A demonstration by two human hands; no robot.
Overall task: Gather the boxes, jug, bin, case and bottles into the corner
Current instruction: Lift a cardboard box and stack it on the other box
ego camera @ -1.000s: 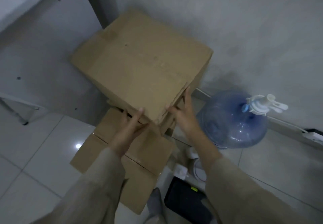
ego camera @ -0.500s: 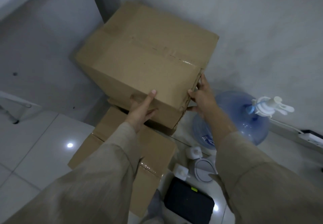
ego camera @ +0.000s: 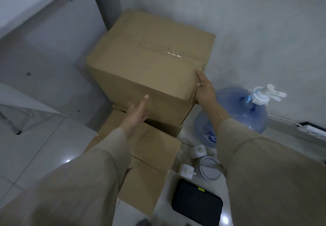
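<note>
The left hand [ego camera: 136, 112] lies flat against the near face of the top box [ego camera: 150, 61], fingers extended and together, not gripping. The top box sits on a stack of lower boxes [ego camera: 150, 148] in the corner where the two walls meet; its taped seam faces up. The lower boxes rest on the tiled floor [ego camera: 35, 146], and the bottom one extends toward the camera beyond the top box. The right hand [ego camera: 204, 91] is clamped on the near right vertical edge of the top box, thumb on the near face. Right of the stack, the blue jug [ego camera: 234, 114] stands on the floor against the right wall, with a white pump [ego camera: 264, 94] on its neck. Two white bottles [ego camera: 198, 150] [ego camera: 186, 171], the round white bin [ego camera: 210, 170] and the black case [ego camera: 197, 206] sit on the floor between the stack and the jug, close together.
</note>
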